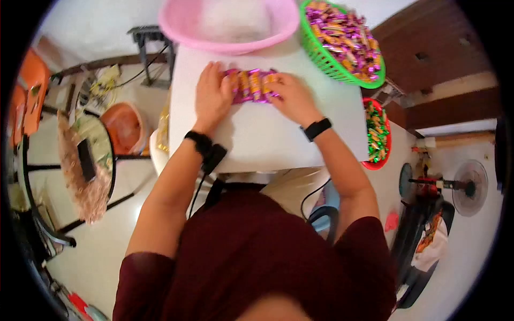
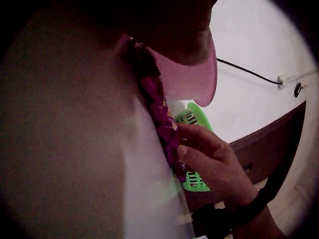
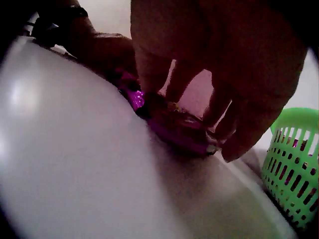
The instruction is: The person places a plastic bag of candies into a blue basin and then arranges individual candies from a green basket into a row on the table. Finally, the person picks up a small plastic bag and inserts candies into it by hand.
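Observation:
A short row of wrapped candies [image 1: 250, 85], purple and orange with shiny twisted ends, lies on the white table. At its left end my left hand [image 1: 212, 92] stands with fingers straight and pointing away from me, its thumb side against the row. My right hand [image 1: 293, 97] pinches the candy at the right end, thumb on the near side and fingertips over the far side. From the right wrist, the right fingers [image 3: 227, 117] arch down over the purple wrappers [image 3: 174, 132]. Much of the left wrist view is darkened by the left hand itself.
Behind the row sits a pink basin [image 1: 230, 45] with a whitish heap inside. A green basket [image 1: 326, 61] full of similar candies stands at the back right. Below the table's right edge is a red basket [image 1: 386, 152] of green-wrapped candies. A round-topped stool [image 1: 99, 134] stands left.

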Available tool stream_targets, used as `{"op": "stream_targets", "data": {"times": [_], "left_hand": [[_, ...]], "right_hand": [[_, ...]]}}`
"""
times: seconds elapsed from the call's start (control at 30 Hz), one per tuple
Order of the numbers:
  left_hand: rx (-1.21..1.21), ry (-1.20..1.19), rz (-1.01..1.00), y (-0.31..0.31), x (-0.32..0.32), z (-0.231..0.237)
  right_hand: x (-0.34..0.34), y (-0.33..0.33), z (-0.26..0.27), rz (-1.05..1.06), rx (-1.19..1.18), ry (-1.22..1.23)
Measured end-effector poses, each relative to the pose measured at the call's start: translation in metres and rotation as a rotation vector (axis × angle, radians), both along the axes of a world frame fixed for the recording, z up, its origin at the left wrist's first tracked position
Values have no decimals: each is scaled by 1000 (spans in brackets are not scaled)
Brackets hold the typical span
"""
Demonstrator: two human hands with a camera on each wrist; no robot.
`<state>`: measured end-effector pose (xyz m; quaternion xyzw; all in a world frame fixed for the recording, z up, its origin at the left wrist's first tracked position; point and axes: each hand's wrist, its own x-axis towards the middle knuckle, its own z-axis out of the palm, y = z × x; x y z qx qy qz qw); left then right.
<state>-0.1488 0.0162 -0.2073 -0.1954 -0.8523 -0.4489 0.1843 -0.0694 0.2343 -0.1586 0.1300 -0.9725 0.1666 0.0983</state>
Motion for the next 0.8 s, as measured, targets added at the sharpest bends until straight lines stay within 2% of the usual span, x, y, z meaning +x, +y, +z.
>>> {"op": "stream_targets", "data": {"times": [0.13,0.2,0.3,0.33,0.4,0.47,0.53,0.63,0.67,0.8], "left_hand": [[-42,-5,-31,-1,0,-1],[-74,-7,-33,-3,2,-1],[-170,-32,-22,-1,3,4],[-215,-8,-11,0,4,5],[-257,-32,-7,1,8,12],[-294,-44,-3,3,9,15],[-326,-42,-1,3,8,14],[-334,-31,6,3,7,10],[-342,-34,8,4,7,10],[-369,-45,14,5,7,16]], "right_hand": [[14,-6,39,-64,-70,23],[12,17,51,-118,-92,121],[3,75,76,-209,-78,251],[-2,101,86,-255,44,341],[-14,162,97,-276,71,465],[-18,207,121,-492,131,273],[-29,256,122,-679,265,172],[-49,302,110,-783,321,45],[-57,313,109,-775,290,-120],[-63,299,104,-902,371,-203]]}}
